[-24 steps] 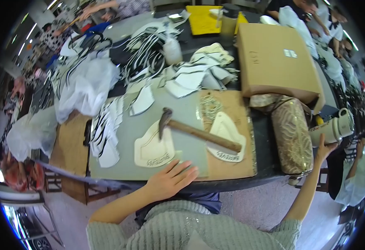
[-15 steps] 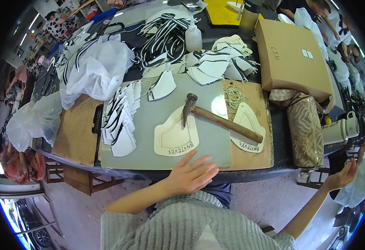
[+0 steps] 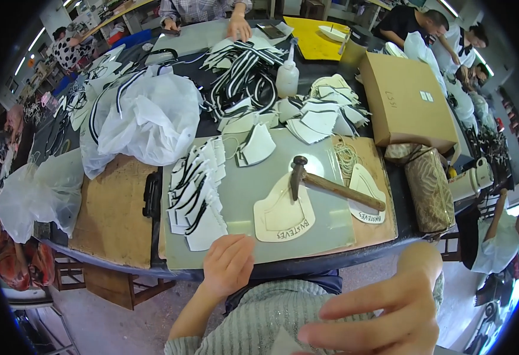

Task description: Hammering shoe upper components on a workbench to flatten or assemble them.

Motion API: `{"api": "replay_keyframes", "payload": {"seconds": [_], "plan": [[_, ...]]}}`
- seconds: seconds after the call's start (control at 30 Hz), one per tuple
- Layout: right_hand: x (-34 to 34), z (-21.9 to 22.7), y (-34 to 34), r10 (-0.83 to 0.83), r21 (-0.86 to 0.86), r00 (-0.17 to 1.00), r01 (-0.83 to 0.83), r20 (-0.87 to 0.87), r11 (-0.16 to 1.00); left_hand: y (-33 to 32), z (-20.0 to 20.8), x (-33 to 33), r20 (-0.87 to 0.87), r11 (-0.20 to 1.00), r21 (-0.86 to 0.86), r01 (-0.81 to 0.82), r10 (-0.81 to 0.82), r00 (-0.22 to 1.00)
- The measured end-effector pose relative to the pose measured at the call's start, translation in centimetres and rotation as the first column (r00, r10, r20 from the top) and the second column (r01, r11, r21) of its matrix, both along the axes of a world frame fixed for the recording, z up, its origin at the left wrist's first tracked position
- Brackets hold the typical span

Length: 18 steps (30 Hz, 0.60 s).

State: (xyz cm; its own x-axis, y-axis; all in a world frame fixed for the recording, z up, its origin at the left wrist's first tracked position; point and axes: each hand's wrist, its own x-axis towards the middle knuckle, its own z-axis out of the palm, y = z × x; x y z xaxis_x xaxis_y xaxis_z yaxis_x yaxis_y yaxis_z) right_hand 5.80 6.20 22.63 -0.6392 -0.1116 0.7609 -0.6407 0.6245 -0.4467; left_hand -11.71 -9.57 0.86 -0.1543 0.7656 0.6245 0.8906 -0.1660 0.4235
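Observation:
My left hand (image 3: 228,266) hovers at the front edge of the grey-green board (image 3: 330,234), its fingers loosely curled with nothing seen in them. It is nearest to a fanned stack of white pieces with black edging (image 3: 197,201). My right hand (image 3: 384,313) looms large at the lower right, close to the camera, fingers spread and empty. A hammer with a wooden handle (image 3: 345,192) lies untouched across the board. Its head rests over a cream, marked pattern piece (image 3: 283,222), and its handle overlaps a second cream pattern piece (image 3: 368,203).
Behind the board are more white cut pieces (image 3: 316,121), striped straps (image 3: 242,74) and a white squeeze bottle (image 3: 287,76). A cardboard box (image 3: 404,106) and patterned pouch (image 3: 430,189) stand right; plastic bags (image 3: 147,115) lie left. Across the table, a co-worker's hand (image 3: 239,26) touches straps.
My right hand has swung in from the far right toward the camera. My left hand has shifted left and its fingers have curled. The view has shifted; a co-worker's hands now show opposite.

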Motion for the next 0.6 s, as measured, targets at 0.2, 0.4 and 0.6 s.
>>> {"api": "replay_keyframes", "payload": {"seconds": [0.2,0.4,0.6], "plan": [[-2.2,0.5,-1.1,0.177,-0.014,0.959,-0.184,-0.221,0.983,-0.4,3.8,-4.0,0.140,0.994,0.104,-0.015,0.000,0.990],[-2.7,2.7,-1.9,0.480,0.087,0.734,-0.505,-0.482,0.859,-0.7,17.5,-1.8,0.427,0.690,0.673,0.265,-0.656,0.623],[1.1,4.2,-2.1,0.665,0.261,0.488,-0.659,-0.566,0.706,-4.9,22.1,5.9,-0.385,-0.387,0.920,0.061,-0.922,-0.049]]}}
